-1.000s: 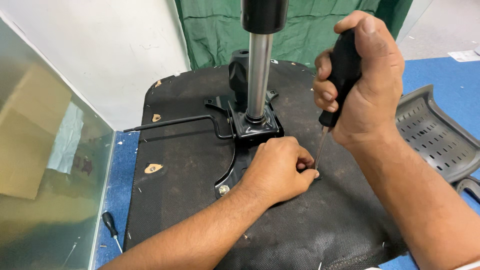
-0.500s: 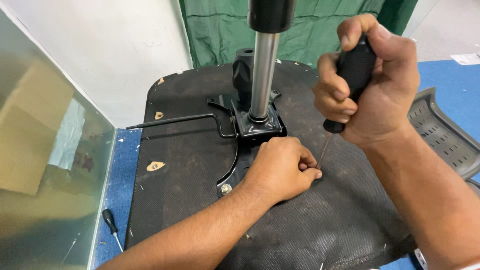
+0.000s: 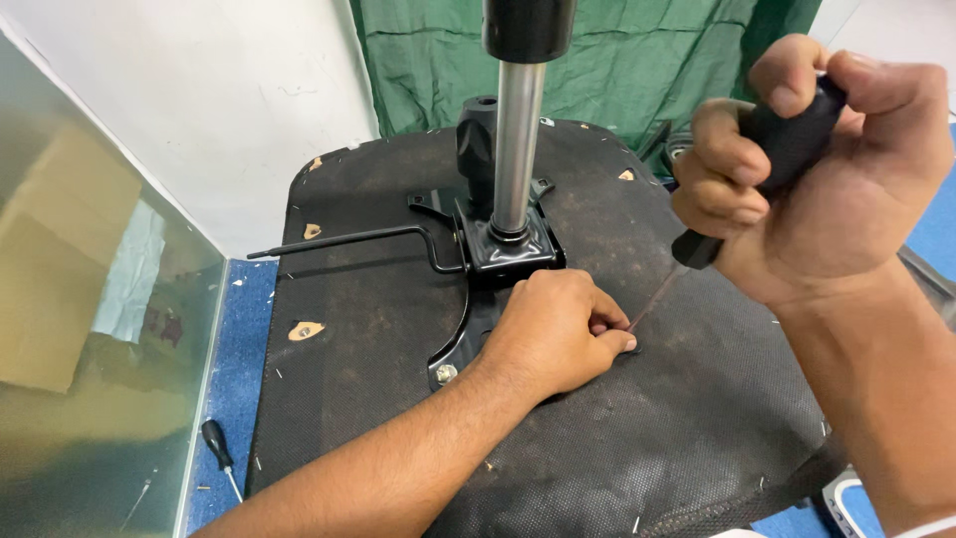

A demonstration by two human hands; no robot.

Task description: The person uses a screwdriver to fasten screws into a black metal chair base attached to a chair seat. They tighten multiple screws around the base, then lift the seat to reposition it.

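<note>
Head camera view looks down on an upturned chair seat [image 3: 398, 399], its black fabric underside facing up. At the seat's middle stands a chrome gas-lift column [image 3: 516, 149], rising from a black metal mounting plate [image 3: 498, 254]. Just right of that plate, the right hand [image 3: 817, 169] has its fingers wrapped tight around the black handle of a screwdriver [image 3: 767, 159], whose thin shaft slants down toward the seat. The left hand [image 3: 553, 334] rests on the seat directly below the plate, fingers curled together and pinched at the screwdriver's tip. A thin black lever rod [image 3: 339, 239] runs left from the plate. Left of the seat, on the blue floor, lies a second small screwdriver [image 3: 217, 453].
</note>
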